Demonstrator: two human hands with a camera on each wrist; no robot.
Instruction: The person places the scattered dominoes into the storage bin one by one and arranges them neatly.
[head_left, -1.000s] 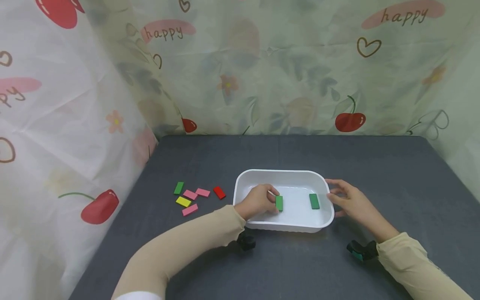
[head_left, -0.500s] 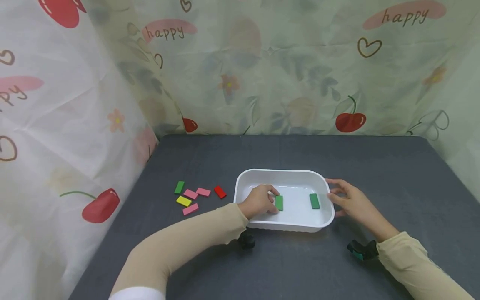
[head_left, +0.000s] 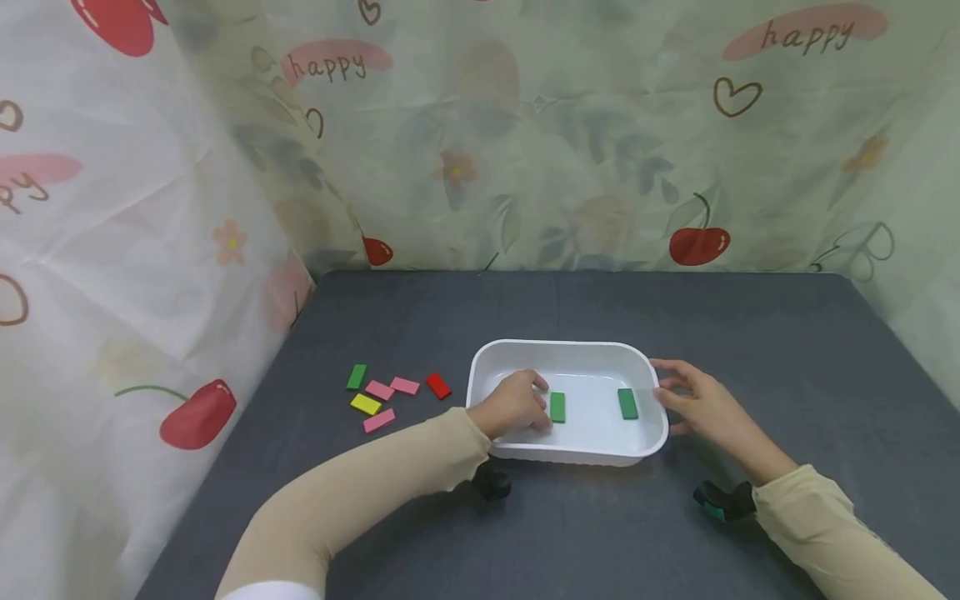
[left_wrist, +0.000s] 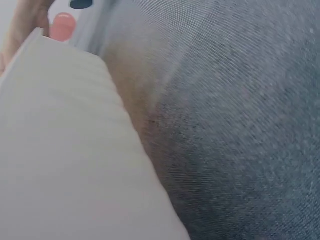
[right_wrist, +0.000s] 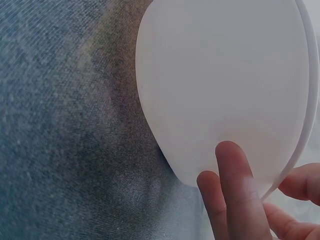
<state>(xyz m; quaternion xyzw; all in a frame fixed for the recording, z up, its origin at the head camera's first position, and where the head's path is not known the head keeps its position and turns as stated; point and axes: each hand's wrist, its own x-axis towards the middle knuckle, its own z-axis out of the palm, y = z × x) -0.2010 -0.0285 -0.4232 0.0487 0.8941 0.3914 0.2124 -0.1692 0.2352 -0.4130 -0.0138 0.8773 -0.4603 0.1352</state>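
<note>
Inside the white plastic tray [head_left: 592, 446] my left hand [head_left: 521, 404] hovers low with its thumb and finger spread. Just right of its fingertips lies a green block [head_left: 557, 407], a small gap away. Farther right in the tray is another green block [head_left: 627, 404]. My right hand [head_left: 693, 396] steadies the tray's right end at the rim. In the right wrist view, fingers [right_wrist: 237, 185] rest along the tray's outer wall while other digits reach the rim. The left wrist view shows mainly the tray's outer side [left_wrist: 75, 150] and hides the left fingertips.
Left of the tray, on the dark grey cloth [head_left: 570, 533], lie loose blocks: a green block [head_left: 356, 377], a yellow block [head_left: 366, 404], a red block [head_left: 438, 386] and several pink blocks [head_left: 379, 420]. A patterned curtain [head_left: 525, 167] hangs behind the table.
My left fingers have let go of the green block and drawn slightly left from it; the block stays in the tray. The right hand keeps its place at the tray's end.
</note>
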